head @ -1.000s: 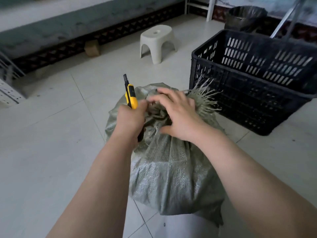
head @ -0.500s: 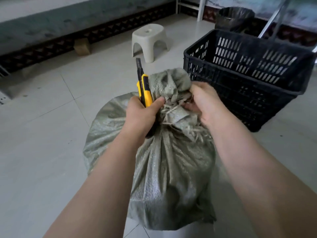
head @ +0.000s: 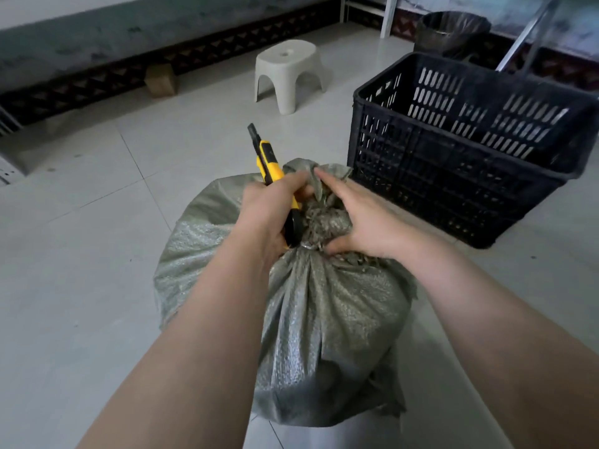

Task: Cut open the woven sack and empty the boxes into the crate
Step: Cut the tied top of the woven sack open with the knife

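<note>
A grey-green woven sack (head: 327, 325) stands on the tiled floor in front of me, its neck bunched and tied near the top. My left hand (head: 269, 212) grips a yellow and black utility knife (head: 270, 165) whose tip points up and away, beside the knot. My right hand (head: 359, 218) clutches the bunched neck of the sack from the right. A black slotted plastic crate (head: 453, 170) stands just beyond the sack to the right; its visible inside looks empty. The boxes are hidden inside the sack.
A white plastic stool (head: 288, 72) stands further back on the floor. A small brown box (head: 160, 80) rests against the dark patterned wall base. A dark lined bin (head: 453, 30) and metal rack legs (head: 518, 37) are behind the crate.
The sack's tied top has sunk lower and my right hand has shifted its hold down onto the neck. The knife has tilted slightly leftward. The view has pulled back a little.
</note>
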